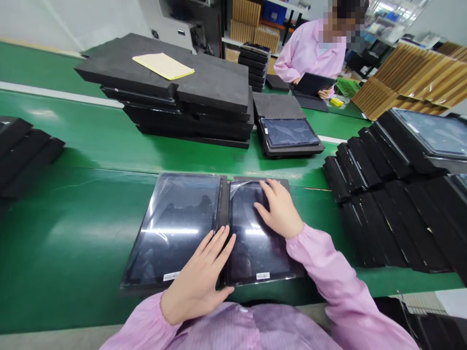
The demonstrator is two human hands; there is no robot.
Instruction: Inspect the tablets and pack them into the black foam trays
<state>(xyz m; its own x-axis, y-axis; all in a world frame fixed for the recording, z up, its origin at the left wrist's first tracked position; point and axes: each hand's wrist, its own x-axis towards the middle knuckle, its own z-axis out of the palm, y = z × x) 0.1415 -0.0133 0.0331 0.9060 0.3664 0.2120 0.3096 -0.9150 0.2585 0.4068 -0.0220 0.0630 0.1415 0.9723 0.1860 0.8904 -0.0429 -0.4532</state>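
Two dark tablet-like screens lie side by side on black foam in front of me. Clear film covers the left screen (178, 209), and a small white label sits near its lower edge. The right screen (251, 253) carries a similar label, and its film is wrinkled at the upper left corner. My left hand (204, 272) lies flat with fingers stretched out across the gap between the screens. My right hand (280, 209) rests on the upper right part of the right screen, fingers apart. Neither hand is closed around anything.
Behind the screens stands a stack of black foam trays (215, 87) with a yellow paper (164, 65) on top. Another screen (288, 132) lies on foam beside it. Tall foam stacks (394, 214) lean at the right, more foam (29, 155) at the left. A co-worker (310, 53) holds a dark panel across the green table (73, 243).
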